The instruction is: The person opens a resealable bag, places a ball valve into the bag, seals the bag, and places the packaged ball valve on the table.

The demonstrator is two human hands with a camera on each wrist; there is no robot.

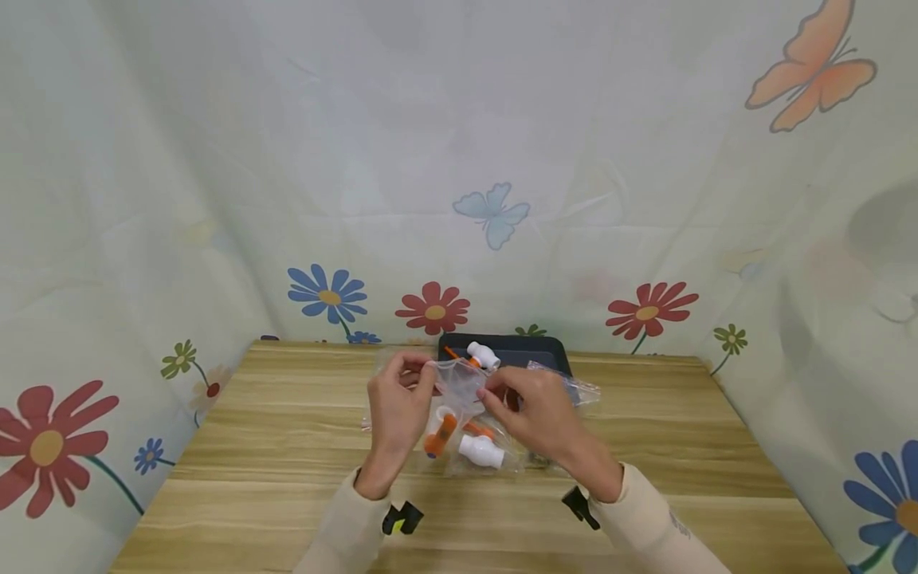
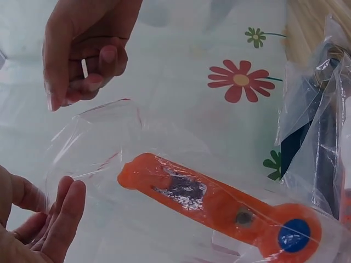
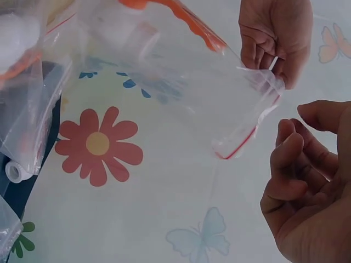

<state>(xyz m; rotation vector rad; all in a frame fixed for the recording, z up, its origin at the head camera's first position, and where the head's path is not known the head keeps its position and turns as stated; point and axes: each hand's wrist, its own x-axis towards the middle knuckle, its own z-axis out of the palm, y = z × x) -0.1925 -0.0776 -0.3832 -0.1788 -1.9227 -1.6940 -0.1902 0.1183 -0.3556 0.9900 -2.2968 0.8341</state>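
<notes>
Thumb and fingertips of the left hand (image 1: 398, 416), one of two bare hands, pinch a corner of the clear bag (image 1: 457, 387), drawn together on its red-lined mouth. That bag hangs from the grip, between the hands and over the wood-grain table (image 1: 287, 446). Three orange-and-white pieces can be counted. The leftmost, whose long orange handle (image 1: 442, 431) ends in one blue button, is inside the held bag. Next comes a second piece (image 1: 482, 452), wrapped in clear plastic; whether it touches the tabletop cannot be told. Behind these, a third piece (image 1: 484, 355) shows at the one dark tray (image 1: 531, 357). Farther right, the right hand (image 1: 541, 410) grasps nothing: thumb and forefinger face each other across a small gap, the other fingers loosely bent, just beside the bag's mouth. Rightmost, another clear plastic sheet (image 1: 586, 391) pokes out past the tray's near side.
</notes>
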